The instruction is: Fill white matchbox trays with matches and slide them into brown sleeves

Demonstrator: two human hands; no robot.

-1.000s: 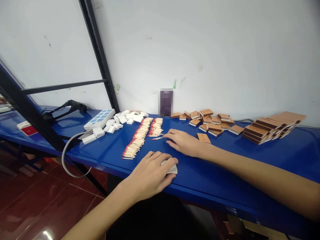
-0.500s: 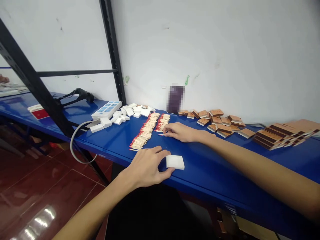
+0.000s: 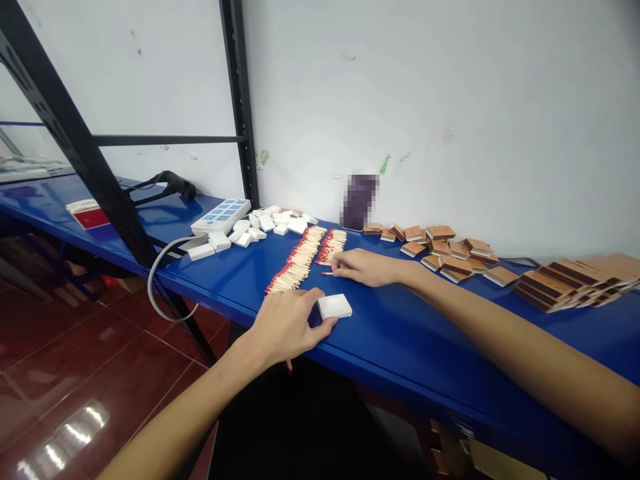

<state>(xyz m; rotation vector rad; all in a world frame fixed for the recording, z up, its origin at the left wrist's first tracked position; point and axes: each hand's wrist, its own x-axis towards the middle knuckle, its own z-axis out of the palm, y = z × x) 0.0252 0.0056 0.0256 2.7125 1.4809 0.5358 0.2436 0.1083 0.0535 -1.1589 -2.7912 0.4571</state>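
Observation:
My left hand (image 3: 287, 323) is at the front edge of the blue table. Its thumb and forefinger close on the left end of a white matchbox tray (image 3: 335, 306). Something red-tipped, too small to make out, shows just below this hand. Farther back, my right hand (image 3: 361, 268) pinches a single match (image 3: 327, 273) by its pale end, the red head pointing left. Just beyond the match lies a short row of matches (image 3: 332, 247). Left of that runs a longer row of matches (image 3: 300, 257), its near end partly behind my left hand.
White trays (image 3: 260, 223) are heaped at the back left beside a white power strip (image 3: 223, 215) with a grey cable. Brown matchbox sleeves (image 3: 445, 250) lie loose at the back right, with stacked sleeves (image 3: 555, 283) farther right. A black shelf post (image 3: 239, 100) rises at left.
My left hand has brought the tray slightly back and to the left, turning it a little. My right hand keeps its pinch on the match near the short row. The view has shifted slightly.

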